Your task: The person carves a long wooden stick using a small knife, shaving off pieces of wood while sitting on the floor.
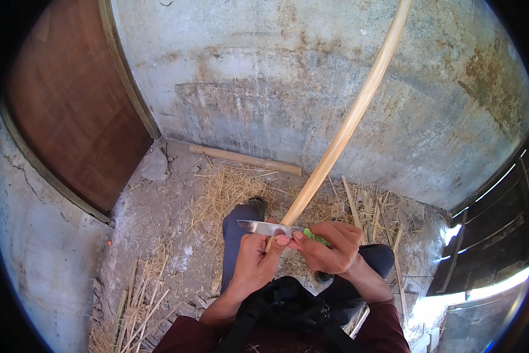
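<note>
A long, pale, smooth bamboo strip point(358, 115) slants from the upper right down to my hands. My left hand point(257, 256) is closed round its near end, with the thumb close to the knife blade. My right hand point(331, 247) grips the green handle of a knife point(256, 227). The blade lies crosswise over the strip's lower end, its tip pointing left. My two thumbs nearly meet at the blade. The very end of the strip is hidden by the blade and fingers.
Shavings point(217, 197) cover the floor around my feet, with thin split strips point(149, 312) at lower left and more at right. A bamboo pole point(246, 160) lies along the stained wall point(246, 70). A brown door point(76, 100) is at left, dark slatted boards point(488, 229) at right.
</note>
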`<state>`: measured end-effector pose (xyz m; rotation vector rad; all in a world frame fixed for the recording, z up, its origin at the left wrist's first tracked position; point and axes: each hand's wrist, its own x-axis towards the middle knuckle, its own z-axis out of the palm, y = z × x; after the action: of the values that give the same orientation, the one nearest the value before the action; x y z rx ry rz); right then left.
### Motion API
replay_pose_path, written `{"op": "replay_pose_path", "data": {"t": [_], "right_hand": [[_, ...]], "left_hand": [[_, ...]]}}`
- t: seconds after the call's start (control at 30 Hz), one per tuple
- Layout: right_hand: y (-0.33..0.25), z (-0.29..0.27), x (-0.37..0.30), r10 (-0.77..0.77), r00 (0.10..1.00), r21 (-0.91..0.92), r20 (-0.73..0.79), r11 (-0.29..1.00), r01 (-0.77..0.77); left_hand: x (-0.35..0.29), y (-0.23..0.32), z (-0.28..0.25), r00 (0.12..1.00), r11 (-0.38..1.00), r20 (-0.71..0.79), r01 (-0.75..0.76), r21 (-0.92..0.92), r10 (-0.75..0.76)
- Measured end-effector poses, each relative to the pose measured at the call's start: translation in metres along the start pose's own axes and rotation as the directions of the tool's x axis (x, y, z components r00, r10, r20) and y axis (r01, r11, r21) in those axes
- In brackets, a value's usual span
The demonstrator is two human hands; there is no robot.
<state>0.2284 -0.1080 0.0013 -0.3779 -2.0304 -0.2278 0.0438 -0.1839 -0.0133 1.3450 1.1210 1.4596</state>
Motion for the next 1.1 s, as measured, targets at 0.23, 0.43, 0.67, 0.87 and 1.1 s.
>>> {"op": "replay_pose_path", "data": {"t": [0.23, 0.43, 0.67, 0.87, 1.1], "right_hand": [[0.002, 0.0, 0.001, -0.022, 1.0, 0.008, -0.011, 1.0, 0.022], [0.003, -0.001, -0.002, -0.039, 0.999, 0.006, -0.03, 0.999, 0.039], [0.001, -0.008, -0.005, -0.04, 0.999, -0.046, -0.011, 0.998, 0.039], [0.0, -0.012, -0.005, -0.031, 1.0, -0.045, -0.005, 0.999, 0.03], [0.009, -0.019, -0.009, 0.02, 0.998, -0.149, -0.056, 0.988, -0.029]], "left_hand": [[-0.004, -0.01, -0.004, 0.999, 0.999, 0.041, -0.002, 0.048, 0.0], [-0.001, -0.004, -0.003, 0.997, 0.992, 0.042, -0.066, 0.111, 0.062], [-0.005, 0.004, -0.004, 0.997, 0.989, 0.069, -0.048, 0.141, 0.039], [-0.004, 0.003, -0.003, 0.995, 0.987, 0.09, -0.05, 0.153, 0.036], [-0.006, 0.009, -0.004, 0.995, 0.991, 0.103, -0.019, 0.131, 0.005]]}}
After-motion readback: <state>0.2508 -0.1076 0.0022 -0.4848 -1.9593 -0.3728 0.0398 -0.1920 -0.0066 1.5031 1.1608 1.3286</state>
